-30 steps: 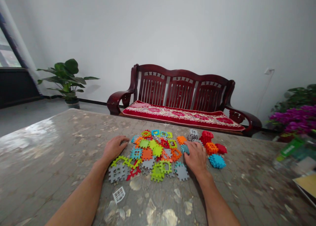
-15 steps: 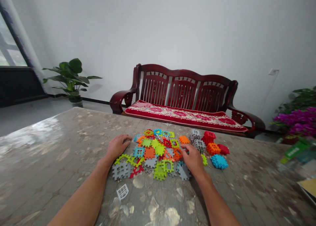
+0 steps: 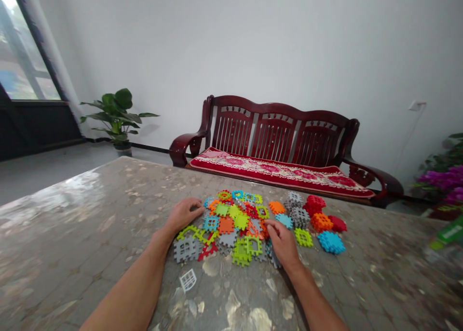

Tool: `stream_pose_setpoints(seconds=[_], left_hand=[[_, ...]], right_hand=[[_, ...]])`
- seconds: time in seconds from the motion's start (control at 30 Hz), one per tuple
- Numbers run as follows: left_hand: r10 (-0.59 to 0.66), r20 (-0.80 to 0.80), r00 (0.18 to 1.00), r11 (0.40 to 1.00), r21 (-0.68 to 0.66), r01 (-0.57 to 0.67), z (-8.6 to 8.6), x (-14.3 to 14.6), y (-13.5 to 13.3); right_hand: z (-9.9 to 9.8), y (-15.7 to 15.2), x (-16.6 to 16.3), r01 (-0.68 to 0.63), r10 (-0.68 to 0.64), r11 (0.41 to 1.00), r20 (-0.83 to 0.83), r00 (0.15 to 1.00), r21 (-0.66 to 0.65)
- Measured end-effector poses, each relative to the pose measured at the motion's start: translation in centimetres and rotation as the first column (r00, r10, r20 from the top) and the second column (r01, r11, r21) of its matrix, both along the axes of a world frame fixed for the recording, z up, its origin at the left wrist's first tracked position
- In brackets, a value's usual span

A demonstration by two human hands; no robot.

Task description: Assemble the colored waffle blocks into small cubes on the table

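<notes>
L hand (image 3: 183, 215) released on tabletop (image 3: 119, 215), beside pile of toothed pcs (image 3: 241, 220), R hand (image 3: 283, 243) at pile's R edge, can't tell if gripping

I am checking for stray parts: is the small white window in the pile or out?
Out: the white window lies on the table, a gap separating it from the pile.

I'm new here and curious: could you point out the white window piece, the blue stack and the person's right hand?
White window piece (image 3: 188, 280), head view: on its crossing bars.
Blue stack (image 3: 331, 241), head view: on its top piece.
Right hand (image 3: 284, 245), head view: on the back of it.
</notes>
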State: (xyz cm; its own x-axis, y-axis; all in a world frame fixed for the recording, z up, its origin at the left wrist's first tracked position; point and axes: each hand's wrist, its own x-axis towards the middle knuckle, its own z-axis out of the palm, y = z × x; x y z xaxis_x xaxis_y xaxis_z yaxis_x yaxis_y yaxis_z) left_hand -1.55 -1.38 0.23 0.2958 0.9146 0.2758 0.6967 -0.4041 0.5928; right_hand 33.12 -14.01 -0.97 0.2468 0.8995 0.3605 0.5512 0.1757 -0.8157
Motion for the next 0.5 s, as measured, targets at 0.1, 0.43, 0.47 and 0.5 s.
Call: stream_pose_setpoints(seconds=[0.1,0.43,0.47,0.5], left_hand=[[-0.058,0.045,0.997,0.998,-0.029,0.060,0.0,0.1,0.1],[-0.149,-0.141,0.979,0.988,-0.068,0.141,1.4,0.9,-0.5],[-0.141,-0.133,0.981,0.989,-0.071,0.132,1.4,0.9,-0.6],[-0.134,-0.111,0.985,0.989,-0.076,0.126,1.4,1.0,-0.6]], right_hand=[[0.1,0.0,0.3,-0.007,-0.001,0.999,-0.215,0.977,-0.036],[0.8,-0.3,0.3,-0.016,-0.018,0.998,-0.491,0.871,-0.065],[0.8,-0.2,0.2,-0.017,-0.017,0.998,-0.490,0.871,-0.065],[0.7,-0.2,0.1,-0.016,-0.018,0.998,-0.489,0.872,-0.064]])
